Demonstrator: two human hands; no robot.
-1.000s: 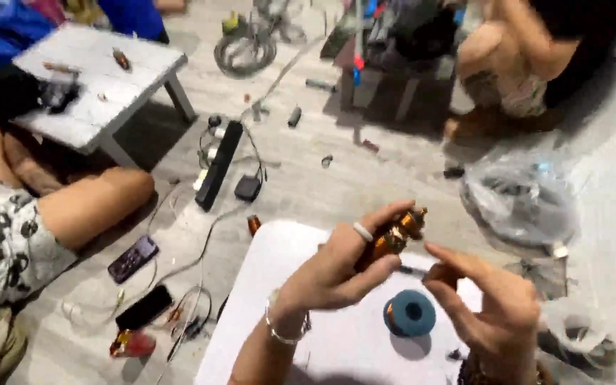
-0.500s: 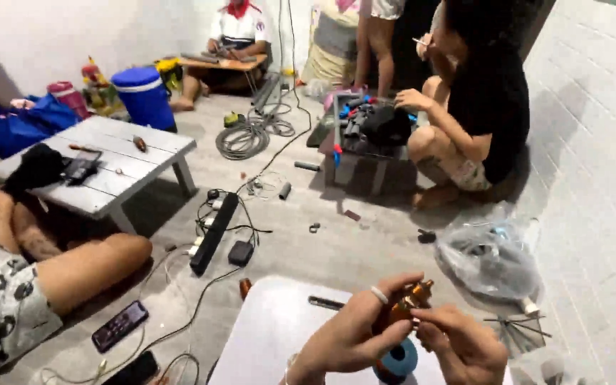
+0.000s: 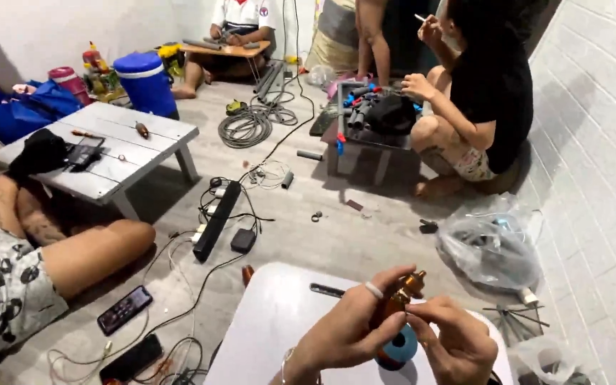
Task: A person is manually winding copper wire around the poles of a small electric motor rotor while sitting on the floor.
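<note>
A: What are the hands doing in the head view?

B: The left hand [image 3: 347, 329] is wrapping its fingers around a small brass-coloured fitting [image 3: 402, 292], gripping it firmly, with a pale ring showing on one finger. The right hand [image 3: 454, 342] is pinching the same fitting from the other side, thumb and fingertips closed on it.

A: Where is the fitting sitting?

B: It is being held up, tilted, just above the white table [image 3: 272, 328] at the bottom of the picture. A blue roll of tape [image 3: 399, 347] is lying on that table, directly under the hands and partly hidden by them. A dark thin tool [image 3: 328, 290] is resting on the table's far edge.

A: And around them?

B: On the floor, a black power strip [image 3: 217, 219] is lying among tangled cables, with a black adapter [image 3: 243, 240] just beside it. Two phones [image 3: 124, 309] are lying near a seated person's bare leg [image 3: 90, 253] on the left. A grey low table [image 3: 101, 153] is standing further back, a blue cooler [image 3: 145, 82] behind it. On the right, another person in a black shirt [image 3: 490, 85] is crouching near a clear plastic bag [image 3: 490, 246].
</note>
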